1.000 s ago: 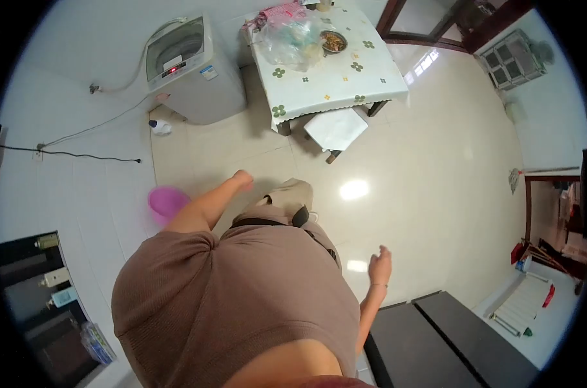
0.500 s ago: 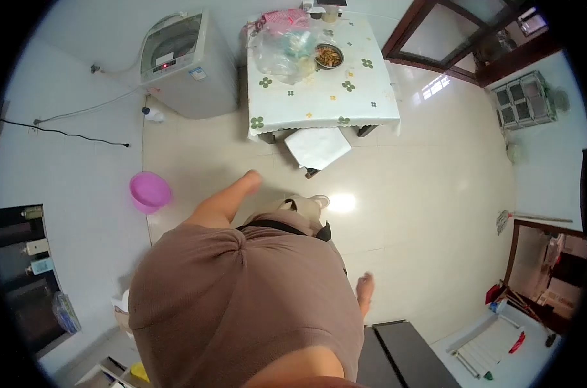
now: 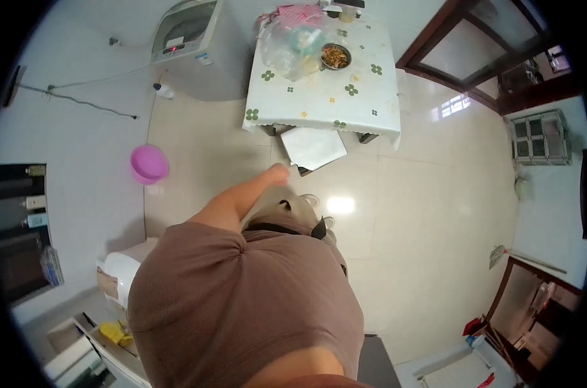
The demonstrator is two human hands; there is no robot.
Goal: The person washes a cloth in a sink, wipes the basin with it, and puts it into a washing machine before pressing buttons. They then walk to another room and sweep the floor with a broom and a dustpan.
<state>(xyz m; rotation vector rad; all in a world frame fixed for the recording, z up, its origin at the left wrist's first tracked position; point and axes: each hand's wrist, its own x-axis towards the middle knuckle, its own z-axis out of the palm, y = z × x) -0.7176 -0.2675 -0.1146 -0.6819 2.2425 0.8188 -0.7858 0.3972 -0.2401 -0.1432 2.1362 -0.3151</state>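
My left hand [image 3: 278, 174] swings in front of my body, above the floor. Its fingers are small and blurred, so I cannot make out whether they are curled or apart. Nearest to it is a low stool with a white top [image 3: 314, 147], half tucked under the table's edge. My right hand is out of view, hidden by my body. Ahead is a table with a flowered cloth [image 3: 319, 103]. On it are a metal bowl of brownish food pieces [image 3: 335, 57] and a crumpled clear plastic bag [image 3: 283, 55].
A washing machine [image 3: 222, 68] stands left of the table, with a white bottle [image 3: 164, 91] beside it. A pink basin [image 3: 149, 164] sits by the left wall. A wire rack [image 3: 541, 137] is at the right wall, and a mop [image 3: 497, 257] lies below it.
My left hand has swung forward and right, nearer the stool. My right hand has gone out of view behind my body. The view has turned slightly.
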